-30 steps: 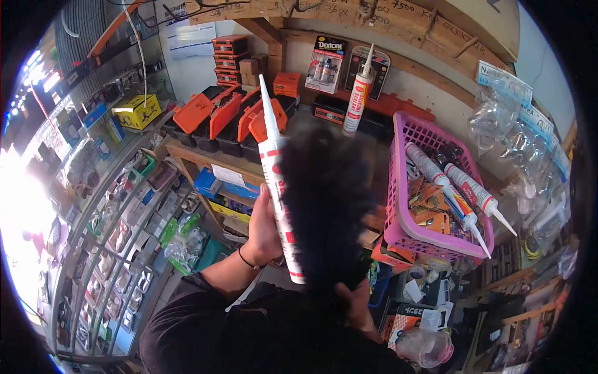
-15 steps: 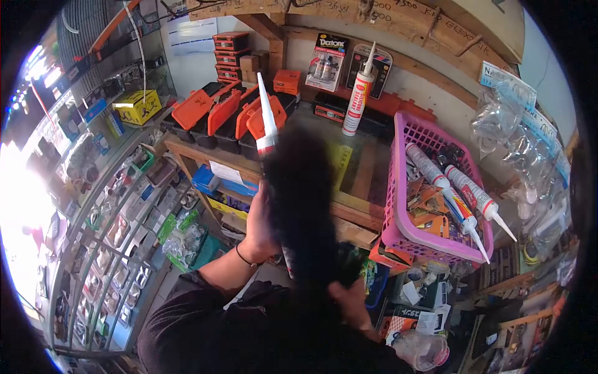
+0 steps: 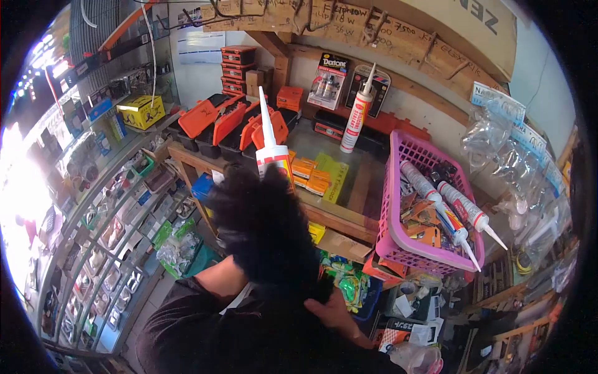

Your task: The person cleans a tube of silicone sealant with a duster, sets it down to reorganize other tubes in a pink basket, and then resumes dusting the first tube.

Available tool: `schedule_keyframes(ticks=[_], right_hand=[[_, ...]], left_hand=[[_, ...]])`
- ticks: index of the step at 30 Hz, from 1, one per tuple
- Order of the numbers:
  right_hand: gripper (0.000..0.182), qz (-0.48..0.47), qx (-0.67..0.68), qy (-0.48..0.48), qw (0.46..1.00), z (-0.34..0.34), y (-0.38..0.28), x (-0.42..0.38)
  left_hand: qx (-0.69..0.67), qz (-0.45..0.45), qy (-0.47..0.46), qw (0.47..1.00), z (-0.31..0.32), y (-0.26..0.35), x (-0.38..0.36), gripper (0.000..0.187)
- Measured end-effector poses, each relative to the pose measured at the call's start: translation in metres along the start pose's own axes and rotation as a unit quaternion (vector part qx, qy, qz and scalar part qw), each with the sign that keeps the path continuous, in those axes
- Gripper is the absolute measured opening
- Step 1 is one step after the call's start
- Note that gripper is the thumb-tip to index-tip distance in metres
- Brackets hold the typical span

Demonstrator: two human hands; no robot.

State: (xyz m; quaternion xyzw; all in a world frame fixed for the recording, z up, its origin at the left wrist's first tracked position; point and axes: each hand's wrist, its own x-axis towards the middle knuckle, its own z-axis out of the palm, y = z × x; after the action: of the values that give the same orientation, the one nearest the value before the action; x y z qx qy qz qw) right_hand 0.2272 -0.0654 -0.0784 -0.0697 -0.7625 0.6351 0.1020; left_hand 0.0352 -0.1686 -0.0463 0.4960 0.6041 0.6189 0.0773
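Observation:
A sealant tube (image 3: 274, 158) with a long white nozzle points upward in front of the shelf. A fluffy black duster (image 3: 261, 230) covers its lower part. My left forearm (image 3: 219, 278) reaches up behind the duster toward the tube. The fingers of that hand are hidden, but the tube stays raised there, as it was when the hand showed around it. Low at the centre, my right hand (image 3: 333, 315) is closed at the duster's lower end; its handle cannot be made out. Another silicone sealant tube (image 3: 357, 119) stands upright on the glass-topped counter (image 3: 361, 171).
A pink basket (image 3: 387, 215) on the right holds several sealant tubes and small packets. Black boxes with orange lids (image 3: 227, 124) line the counter's left part. Small orange boxes (image 3: 309, 176) lie near its front edge. A glass display case (image 3: 93, 249) stands at the left.
The duster has moved left and down across the tube, covering my left hand. My right hand has shifted slightly left and down. The small orange boxes have come into view.

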Motion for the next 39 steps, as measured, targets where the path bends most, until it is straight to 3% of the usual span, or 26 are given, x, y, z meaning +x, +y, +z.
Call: schedule_keyframes(ticks=[2, 3, 4, 6, 7, 9, 10, 11, 12, 13, 14, 15, 17, 19, 20, 21, 22, 24, 28, 29, 30, 32, 34, 36, 38, 39], right_hand=[[0.052, 0.051, 0.209, 0.026, 0.976, -0.002, -0.014, 0.001], [0.053, 0.091, 0.289, 0.060, 0.951, -0.005, -0.019, 0.000], [0.053, 0.091, 0.286, 0.057, 0.952, -0.004, -0.015, 0.000], [0.050, 0.062, 0.109, 0.073, 0.989, -0.002, -0.004, 0.000], [0.048, 0.037, 0.120, 0.020, 0.992, 0.003, -0.020, -0.001], [0.049, 0.041, 0.099, 0.035, 0.994, 0.000, -0.017, -0.002], [0.050, 0.046, 0.081, 0.052, 0.994, -0.003, -0.012, -0.003], [0.058, 0.099, 0.206, 0.050, 0.972, -0.010, -0.004, 0.000], [0.058, 0.100, 0.203, 0.049, 0.973, -0.012, -0.001, -0.001], [0.057, 0.139, 0.121, 0.066, 0.981, -0.014, -0.005, 0.000], [0.056, 0.176, 0.039, 0.082, 0.980, -0.015, -0.007, 0.001], [0.053, 0.095, -0.004, 0.092, 0.991, -0.011, 0.012, -0.003], [0.050, 0.017, -0.008, 0.071, 0.997, -0.007, 0.023, -0.010], [0.050, 0.021, 0.035, 0.032, 0.999, -0.006, -0.006, -0.009], [0.050, 0.054, 0.173, 0.065, 0.981, -0.006, -0.031, -0.005], [0.051, 0.086, 0.306, 0.097, 0.943, -0.007, -0.044, -0.003], [0.051, 0.086, 0.303, 0.096, 0.944, -0.007, -0.036, -0.005], [0.040, -0.006, 0.061, 0.063, 0.996, -0.004, -0.012, -0.013], [0.034, -0.031, -0.025, 0.069, 0.997, -0.004, -0.018, -0.012], [0.037, 0.007, 0.119, 0.086, 0.989, -0.004, -0.019, -0.009], [0.040, 0.045, 0.260, 0.101, 0.959, -0.004, -0.020, -0.006], [0.045, 0.122, 0.161, 0.093, 0.975, -0.003, -0.017, -0.003], [0.042, -0.002, 0.048, 0.004, 0.999, 0.005, 0.001, -0.004], [0.050, 0.118, 0.129, 0.019, 0.984, -0.002, -0.029, 0.003], [0.047, 0.081, 0.253, 0.043, 0.963, -0.008, -0.052, 0.008], [0.047, 0.080, 0.247, 0.046, 0.964, -0.007, -0.042, 0.007]], left_hand=[[-0.370, -0.072, 0.088, 0.922, 0.000, 0.001, 0.001, 0.049], [-0.666, -0.179, 0.054, 0.722, -0.004, 0.053, 0.014, 0.054], [-0.744, -0.085, -0.045, 0.662, -0.008, 0.045, 0.018, 0.059], [-0.638, -0.173, 0.056, 0.749, -0.004, 0.043, 0.014, 0.059], [-0.583, -0.122, 0.074, 0.800, -0.001, 0.001, -0.002, 0.061], [-0.150, -0.081, -0.034, 0.985, -0.005, -0.016, -0.008, 0.061], [-0.353, -0.103, -0.043, 0.929, -0.005, -0.010, -0.004, 0.056], [-0.537, -0.132, -0.042, 0.832, -0.006, 0.000, 0.001, 0.051], [-0.768, -0.125, -0.052, 0.626, -0.007, 0.013, 0.010, 0.043], [-0.771, -0.003, -0.168, 0.614, -0.006, -0.008, 0.012, 0.044], [-0.772, 0.000, -0.168, 0.614, 0.000, -0.010, 0.008, 0.044], [-0.615, -0.057, -0.041, 0.786, 0.009, -0.011, 0.001, 0.048], [-0.414, -0.110, 0.093, 0.899, 0.016, -0.003, -0.001, 0.056], [-0.570, -0.172, 0.086, 0.798, 0.009, 0.033, 0.005, 0.055], [-0.642, -0.199, 0.081, 0.736, 0.007, 0.041, 0.005, 0.054], [-0.775, -0.074, -0.067, 0.624, 0.005, -0.004, -0.004, 0.058], [-0.793, -0.058, -0.088, 0.600, 0.005, -0.006, -0.006, 0.055], [-0.663, -0.179, 0.133, 0.714, 0.013, 0.045, -0.001, 0.054], [-0.705, -0.181, 0.112, 0.676, 0.010, 0.036, -0.007, 0.057], [-0.661, -0.208, 0.072, 0.718, 0.005, 0.032, -0.010, 0.055], [-0.776, -0.028, -0.124, 0.617, 0.002, 0.004, -0.012, 0.059], [-0.656, -0.133, 0.063, 0.740, 0.002, 0.037, -0.015, 0.057], [-0.645, -0.150, 0.097, 0.743, 0.003, 0.031, -0.019, 0.057], [-0.624, -0.159, 0.153, 0.750, -0.003, 0.018, -0.014, 0.055], [-0.768, 0.030, -0.152, 0.621, -0.014, -0.002, -0.002, 0.058], [-0.769, 0.030, -0.133, 0.624, -0.013, -0.010, -0.003, 0.059]])
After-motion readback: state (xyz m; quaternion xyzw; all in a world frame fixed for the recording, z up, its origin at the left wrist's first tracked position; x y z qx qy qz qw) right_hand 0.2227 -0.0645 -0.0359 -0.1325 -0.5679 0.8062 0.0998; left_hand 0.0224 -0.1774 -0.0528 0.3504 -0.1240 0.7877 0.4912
